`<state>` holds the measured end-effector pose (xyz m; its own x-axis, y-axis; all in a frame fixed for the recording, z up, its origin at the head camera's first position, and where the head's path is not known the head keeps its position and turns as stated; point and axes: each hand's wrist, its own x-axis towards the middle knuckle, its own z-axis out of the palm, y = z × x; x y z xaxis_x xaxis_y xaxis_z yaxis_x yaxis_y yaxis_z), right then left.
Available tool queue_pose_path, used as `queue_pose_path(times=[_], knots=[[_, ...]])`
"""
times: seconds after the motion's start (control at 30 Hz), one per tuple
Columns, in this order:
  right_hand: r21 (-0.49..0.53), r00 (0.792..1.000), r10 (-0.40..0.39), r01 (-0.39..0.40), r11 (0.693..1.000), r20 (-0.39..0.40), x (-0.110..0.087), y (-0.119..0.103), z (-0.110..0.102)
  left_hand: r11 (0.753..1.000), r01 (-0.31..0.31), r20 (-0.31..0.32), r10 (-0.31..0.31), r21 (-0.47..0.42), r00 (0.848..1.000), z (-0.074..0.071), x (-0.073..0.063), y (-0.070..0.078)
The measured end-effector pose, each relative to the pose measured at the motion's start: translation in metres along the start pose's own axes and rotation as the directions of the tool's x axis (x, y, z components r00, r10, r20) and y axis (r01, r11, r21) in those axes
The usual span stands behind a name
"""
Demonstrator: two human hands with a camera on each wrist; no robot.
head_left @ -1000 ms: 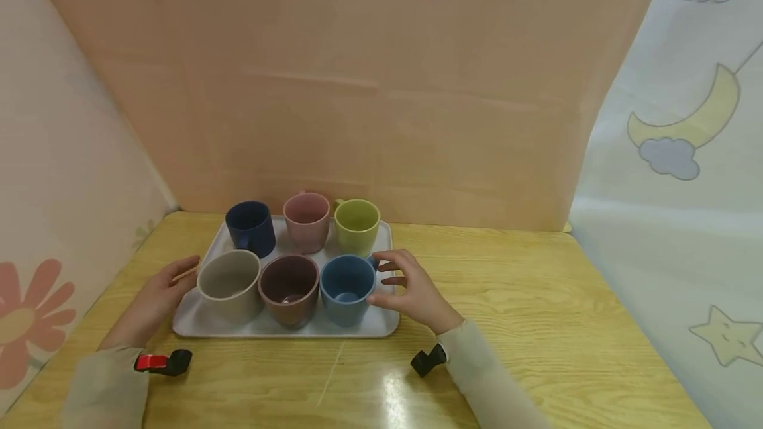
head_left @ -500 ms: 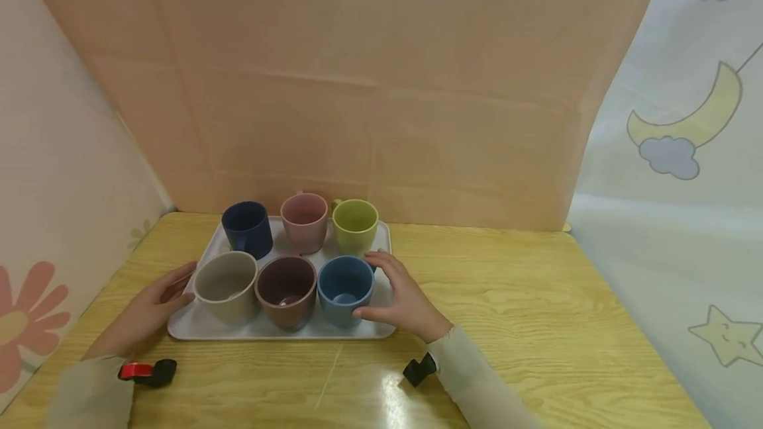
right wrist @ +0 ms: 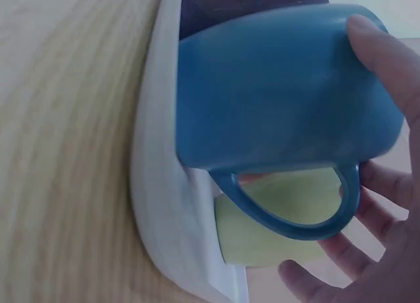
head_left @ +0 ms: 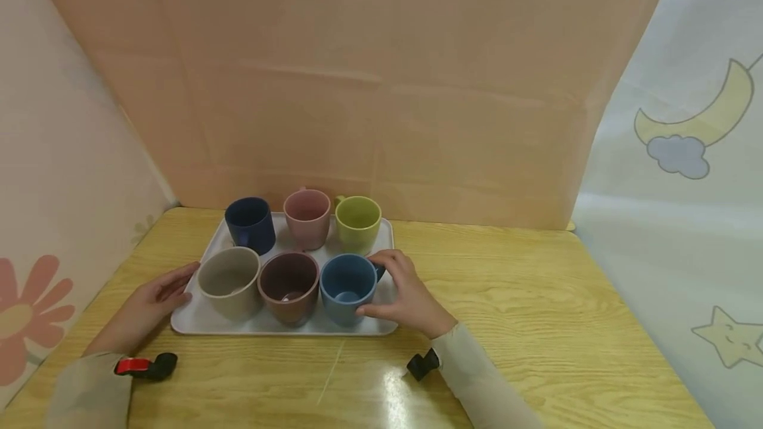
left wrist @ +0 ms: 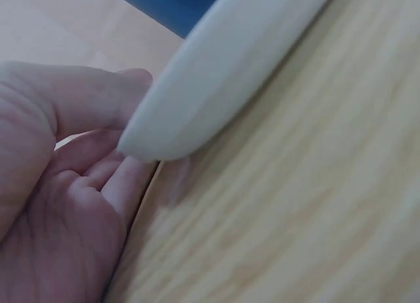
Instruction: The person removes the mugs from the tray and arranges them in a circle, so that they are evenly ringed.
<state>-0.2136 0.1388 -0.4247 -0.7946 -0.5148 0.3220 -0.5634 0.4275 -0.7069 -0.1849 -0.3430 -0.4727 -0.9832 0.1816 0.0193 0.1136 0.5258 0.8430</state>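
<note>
My left hand (head_left: 148,303) is at the left edge of a white tray (head_left: 193,324); in the left wrist view its thumb (left wrist: 98,96) lies along the rim and the other fingers reach below it. On the tray's front right stands a blue mug (head_left: 342,310), gripped by my right hand (head_left: 412,300). The right thumb (right wrist: 384,54) presses the mug's side, while the other fingers are on the far side beyond its handle (right wrist: 295,229). Left of the blue mug are a brown mug (head_left: 290,306) and a beige mug (head_left: 229,300).
Along the tray's back stand a navy mug (head_left: 253,230), a pink mug (head_left: 308,230) and a yellow-green mug (head_left: 359,234). All rest on a wooden table (head_left: 507,323). A tan backdrop (head_left: 369,98) closes off the rear, with printed sheets at both sides.
My right hand has closed in on the blue mug, its thumb now against the side. The left hand has come up to the tray's left edge, its thumb lower than before. The mugs keep their places.
</note>
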Motion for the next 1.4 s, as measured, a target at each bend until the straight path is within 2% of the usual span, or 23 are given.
queue_pose_path(times=[0.1, 0.23, 0.5, 0.63, 0.77, 0.9, 1.0, 1.2, 1.4], knots=[[-0.016, 1.000, -0.004, 0.005, 1.000, 0.013, 0.000, 0.001, -0.004, 1.000, -0.003, -0.013, 0.003, -0.006, 1.000, 0.000, 0.000, 0.000], [0.019, 0.999, -0.001, 0.001, 1.000, 0.037, 0.001, 0.001, -0.009, 1.000, -0.020, -0.026, 0.020, -0.010, 0.999, 0.000, 0.000, -0.001], [0.091, 0.990, 0.092, -0.102, 0.991, 0.105, 0.001, 0.001, -0.019, 1.000, -0.024, -0.030, 0.024, -0.014, 0.999, 0.001, -0.001, 0.000], [0.192, 0.975, 0.145, -0.177, 0.965, 0.171, 0.000, 0.007, -0.021, 1.000, -0.016, -0.031, 0.016, -0.003, 0.999, 0.002, -0.001, 0.000], [0.298, 0.965, 0.136, -0.201, 0.933, 0.226, -0.001, 0.015, -0.019, 1.000, 0.009, -0.025, -0.009, 0.004, 1.000, 0.002, 0.000, 0.000], [0.444, 0.961, 0.100, -0.209, 0.871, 0.256, -0.002, 0.021, -0.019, 1.000, 0.020, -0.018, -0.019, 0.002, 1.000, 0.001, 0.001, 0.001], [0.512, 0.961, 0.081, -0.212, 0.833, 0.266, -0.002, 0.023, -0.020, 1.000, 0.024, -0.012, -0.024, 0.007, 1.000, 0.000, 0.002, 0.003], [0.548, 0.953, 0.074, -0.231, 0.804, 0.293, -0.002, 0.023, -0.019, 0.998, 0.050, -0.001, -0.050, 0.024, 0.999, -0.001, 0.002, 0.005], [0.563, 0.950, 0.083, -0.248, 0.788, 0.302, -0.003, 0.026, -0.014, 1.000, 0.011, -0.012, -0.011, -0.006, 1.000, 0.001, 0.000, 0.003]])
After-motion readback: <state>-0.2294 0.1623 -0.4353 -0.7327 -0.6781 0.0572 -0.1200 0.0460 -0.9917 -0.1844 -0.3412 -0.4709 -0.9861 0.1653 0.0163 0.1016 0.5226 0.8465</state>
